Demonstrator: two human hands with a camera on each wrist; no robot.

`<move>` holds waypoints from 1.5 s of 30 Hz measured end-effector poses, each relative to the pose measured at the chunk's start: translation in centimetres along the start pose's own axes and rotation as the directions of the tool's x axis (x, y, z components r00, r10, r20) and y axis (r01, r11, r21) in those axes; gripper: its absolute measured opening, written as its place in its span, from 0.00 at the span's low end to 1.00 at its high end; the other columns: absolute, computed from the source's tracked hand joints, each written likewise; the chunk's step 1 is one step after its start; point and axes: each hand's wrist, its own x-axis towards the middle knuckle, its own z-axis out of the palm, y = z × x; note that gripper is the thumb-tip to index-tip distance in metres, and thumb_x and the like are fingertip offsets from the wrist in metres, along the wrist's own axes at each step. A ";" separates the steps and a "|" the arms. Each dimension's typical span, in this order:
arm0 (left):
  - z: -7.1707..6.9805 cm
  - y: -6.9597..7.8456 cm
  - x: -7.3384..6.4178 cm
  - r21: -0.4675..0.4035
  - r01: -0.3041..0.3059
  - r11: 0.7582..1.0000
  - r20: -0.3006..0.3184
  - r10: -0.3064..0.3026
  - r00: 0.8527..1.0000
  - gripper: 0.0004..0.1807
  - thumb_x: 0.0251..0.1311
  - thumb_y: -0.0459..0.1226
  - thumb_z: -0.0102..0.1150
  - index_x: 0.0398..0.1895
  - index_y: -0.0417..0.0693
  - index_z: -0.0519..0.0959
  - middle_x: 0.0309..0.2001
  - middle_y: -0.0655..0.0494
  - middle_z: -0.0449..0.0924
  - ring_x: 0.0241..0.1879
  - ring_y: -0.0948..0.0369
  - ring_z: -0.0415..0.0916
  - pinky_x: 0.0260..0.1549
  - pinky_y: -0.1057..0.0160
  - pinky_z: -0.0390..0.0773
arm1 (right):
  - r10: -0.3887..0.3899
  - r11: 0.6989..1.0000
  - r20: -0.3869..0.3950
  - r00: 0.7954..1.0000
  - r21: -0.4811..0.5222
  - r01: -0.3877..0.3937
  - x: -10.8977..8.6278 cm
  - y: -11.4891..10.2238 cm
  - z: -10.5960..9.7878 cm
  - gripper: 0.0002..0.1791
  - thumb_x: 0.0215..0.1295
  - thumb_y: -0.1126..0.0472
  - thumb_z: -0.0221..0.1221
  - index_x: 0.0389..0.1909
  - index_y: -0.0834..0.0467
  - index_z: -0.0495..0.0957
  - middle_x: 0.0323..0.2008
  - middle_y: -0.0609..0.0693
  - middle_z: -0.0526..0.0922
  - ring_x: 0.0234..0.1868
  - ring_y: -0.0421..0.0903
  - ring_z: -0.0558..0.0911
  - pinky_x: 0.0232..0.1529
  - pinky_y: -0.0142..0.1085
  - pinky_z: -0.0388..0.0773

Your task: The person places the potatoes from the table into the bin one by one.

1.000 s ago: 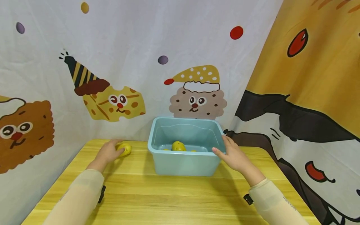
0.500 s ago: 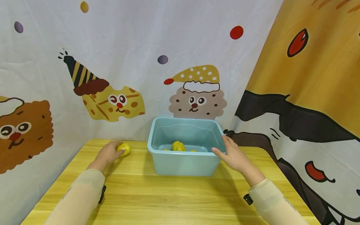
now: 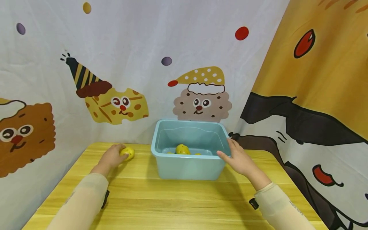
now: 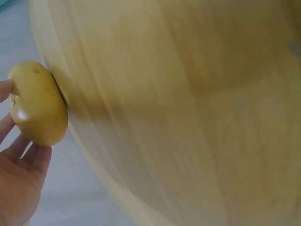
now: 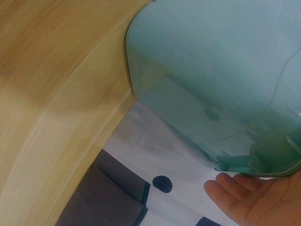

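At the back left of the table, my left hand point(image 3: 110, 156) grips a smooth yellow potato point(image 3: 127, 153). Small dark specks dot the potato point(image 4: 40, 103) in the left wrist view, where the thumb and fingers hold it from one side, close against the wood. My right hand point(image 3: 240, 159) rests at the front right corner of a light blue plastic bin point(image 3: 187, 167), its thumb over the front rim and its fingers along the right side. From the right wrist, the fingers point(image 5: 225, 188) look relaxed beneath the rim. Inside the bin lies a yellow potato point(image 3: 182, 149), with more yellow tops partly hidden by the front wall.
The bin stands at the back middle of the wooden table point(image 3: 172, 204). Behind it hangs a white cartoon-print curtain point(image 3: 129, 48), and a yellow one point(image 3: 325, 57) covers the right side. Both wrists carry small black straps.
My left fingers have drawn in slightly on the far side of the potato. The right hand and the bin have stayed put.
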 end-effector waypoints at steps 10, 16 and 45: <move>0.3 0.0 -0.1 -0.003 -0.004 1.000 0.002 0.004 1.000 0.31 0.66 0.45 0.61 0.62 0.30 0.70 0.57 0.30 0.74 0.56 0.35 0.72 0.55 0.36 0.71 | -0.001 1.000 -0.006 1.000 -0.002 0.001 0.0 0.1 0.1 0.53 0.72 0.31 0.47 0.78 0.69 0.44 0.76 0.69 0.47 0.73 0.71 0.55 0.65 0.69 0.57; 0.4 -0.1 -0.5 0.008 0.010 1.000 0.009 -0.010 1.000 0.33 0.67 0.48 0.61 0.67 0.35 0.69 0.59 0.31 0.71 0.57 0.34 0.71 0.55 0.35 0.70 | 0.002 1.000 0.000 1.000 -0.002 -0.002 0.0 0.0 0.0 0.53 0.71 0.30 0.46 0.78 0.68 0.45 0.76 0.69 0.48 0.73 0.71 0.55 0.66 0.68 0.56; -0.1 0.5 -0.8 -0.019 0.011 1.000 0.053 -0.010 0.999 0.35 0.60 0.45 0.68 0.65 0.34 0.70 0.60 0.32 0.74 0.55 0.39 0.73 0.50 0.40 0.73 | 0.001 1.000 0.001 1.000 -0.002 -0.001 0.0 0.2 0.2 0.54 0.71 0.29 0.45 0.78 0.68 0.44 0.76 0.69 0.47 0.73 0.71 0.55 0.66 0.68 0.56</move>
